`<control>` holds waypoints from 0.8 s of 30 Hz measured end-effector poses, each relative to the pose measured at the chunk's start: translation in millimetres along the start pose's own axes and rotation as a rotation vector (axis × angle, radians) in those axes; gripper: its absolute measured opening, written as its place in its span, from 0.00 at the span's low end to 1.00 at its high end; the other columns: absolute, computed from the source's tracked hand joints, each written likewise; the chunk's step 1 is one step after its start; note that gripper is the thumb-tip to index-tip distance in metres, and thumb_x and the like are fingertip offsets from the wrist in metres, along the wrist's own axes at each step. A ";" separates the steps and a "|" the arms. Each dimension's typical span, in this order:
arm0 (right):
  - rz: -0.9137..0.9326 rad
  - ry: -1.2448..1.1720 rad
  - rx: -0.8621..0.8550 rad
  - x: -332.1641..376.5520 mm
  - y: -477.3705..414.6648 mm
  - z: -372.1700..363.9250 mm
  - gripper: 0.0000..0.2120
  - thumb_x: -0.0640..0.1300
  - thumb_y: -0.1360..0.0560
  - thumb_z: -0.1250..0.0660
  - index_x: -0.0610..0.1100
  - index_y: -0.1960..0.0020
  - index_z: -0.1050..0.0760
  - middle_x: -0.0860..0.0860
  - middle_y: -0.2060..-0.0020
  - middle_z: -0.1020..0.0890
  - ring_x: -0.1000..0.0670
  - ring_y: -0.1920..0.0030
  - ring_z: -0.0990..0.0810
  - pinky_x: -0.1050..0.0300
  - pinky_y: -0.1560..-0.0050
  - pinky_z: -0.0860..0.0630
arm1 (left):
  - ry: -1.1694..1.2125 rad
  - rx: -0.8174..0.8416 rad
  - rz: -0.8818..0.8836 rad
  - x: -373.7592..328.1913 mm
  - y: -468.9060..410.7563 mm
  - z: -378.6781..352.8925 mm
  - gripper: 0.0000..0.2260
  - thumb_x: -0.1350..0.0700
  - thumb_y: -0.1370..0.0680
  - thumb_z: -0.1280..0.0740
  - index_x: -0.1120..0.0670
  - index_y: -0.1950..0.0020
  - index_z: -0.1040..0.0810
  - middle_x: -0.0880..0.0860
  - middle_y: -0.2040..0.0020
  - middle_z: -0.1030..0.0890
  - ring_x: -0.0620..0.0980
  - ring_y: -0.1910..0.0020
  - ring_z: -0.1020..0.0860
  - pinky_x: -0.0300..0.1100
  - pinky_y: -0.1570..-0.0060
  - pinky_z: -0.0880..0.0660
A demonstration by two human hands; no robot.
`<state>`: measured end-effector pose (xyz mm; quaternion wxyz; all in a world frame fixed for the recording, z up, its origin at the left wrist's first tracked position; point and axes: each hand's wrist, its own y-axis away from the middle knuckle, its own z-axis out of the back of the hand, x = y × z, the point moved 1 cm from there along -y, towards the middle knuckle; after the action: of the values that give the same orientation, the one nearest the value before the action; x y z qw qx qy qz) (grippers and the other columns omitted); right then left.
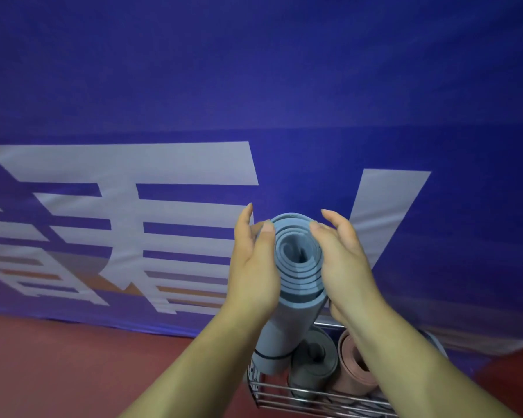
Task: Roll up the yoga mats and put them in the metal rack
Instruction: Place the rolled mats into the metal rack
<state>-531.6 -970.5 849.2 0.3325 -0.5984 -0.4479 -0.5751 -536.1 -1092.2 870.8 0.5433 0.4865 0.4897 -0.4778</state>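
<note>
A rolled light-blue yoga mat [298, 257] stands upright with its lower end down in the metal rack [284, 393]; its spiral top end faces me. My left hand [252, 263] lies against the roll's left side, thumb on the top rim and fingers straight. My right hand [341, 260] lies against the right side in the same way, thumb on the rim. A grey rolled mat [313, 360] and a pink rolled mat [355, 369] stand in the rack beside it.
A large blue banner [254, 86] with white lettering hangs right behind the rack. Red floor [73, 366] stretches to the left. The rack's wire front rails run along the bottom edge of the view.
</note>
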 end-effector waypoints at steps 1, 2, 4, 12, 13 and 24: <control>0.002 0.001 -0.002 -1.0 -1.1 -1.7 0.15 0.55 0.22 0.32 0.63 0.36 0.27 0.57 0.41 0.19 0.55 0.44 0.17 0.48 0.40 0.20 | -0.002 0.003 -0.010 1.9 -2.3 1.6 0.20 0.47 0.15 0.45 0.37 0.22 0.40 0.35 0.45 0.20 0.39 0.38 0.24 0.49 0.30 0.31; 0.002 0.002 0.000 -2.0 -2.1 -3.4 0.15 0.54 0.21 0.32 0.62 0.35 0.27 0.57 0.41 0.19 0.55 0.44 0.17 0.49 0.40 0.20 | -0.006 0.008 -0.015 4.0 -4.4 2.9 0.20 0.46 0.15 0.45 0.36 0.22 0.40 0.37 0.43 0.20 0.40 0.38 0.23 0.49 0.30 0.30; -0.001 0.005 0.007 -3.5 -3.3 -6.6 0.16 0.53 0.21 0.33 0.62 0.34 0.28 0.57 0.40 0.19 0.56 0.44 0.18 0.51 0.41 0.20 | 0.003 0.008 -0.011 7.2 -7.0 5.5 0.19 0.46 0.15 0.45 0.36 0.23 0.40 0.38 0.42 0.21 0.40 0.39 0.23 0.50 0.30 0.30; 0.022 0.030 0.063 -15.6 -9.3 -13.4 0.20 0.58 0.27 0.31 0.63 0.35 0.27 0.59 0.43 0.18 0.56 0.44 0.17 0.49 0.39 0.21 | -0.026 0.000 -0.082 25.8 -12.9 12.1 0.18 0.45 0.15 0.44 0.37 0.24 0.38 0.39 0.39 0.22 0.36 0.40 0.23 0.40 0.37 0.28; 0.021 0.044 0.061 -18.2 -10.5 -13.5 0.20 0.59 0.27 0.31 0.63 0.36 0.27 0.59 0.43 0.18 0.56 0.44 0.17 0.48 0.38 0.21 | -0.025 0.003 -0.086 29.1 -14.3 11.9 0.19 0.43 0.16 0.44 0.37 0.24 0.39 0.40 0.38 0.22 0.39 0.37 0.24 0.45 0.34 0.28; -0.056 0.162 0.116 -73.4 -19.9 -0.5 0.28 0.62 0.32 0.31 0.66 0.33 0.31 0.63 0.41 0.20 0.63 0.42 0.21 0.55 0.35 0.25 | 0.010 0.051 0.022 84.4 -28.2 6.3 0.22 0.42 0.19 0.43 0.38 0.24 0.37 0.40 0.38 0.21 0.39 0.39 0.22 0.48 0.34 0.27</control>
<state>-545.5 -974.8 774.6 0.3856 -0.5167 -0.4686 -0.6039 -558.3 -1104.0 785.2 0.5333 0.5079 0.4749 -0.4817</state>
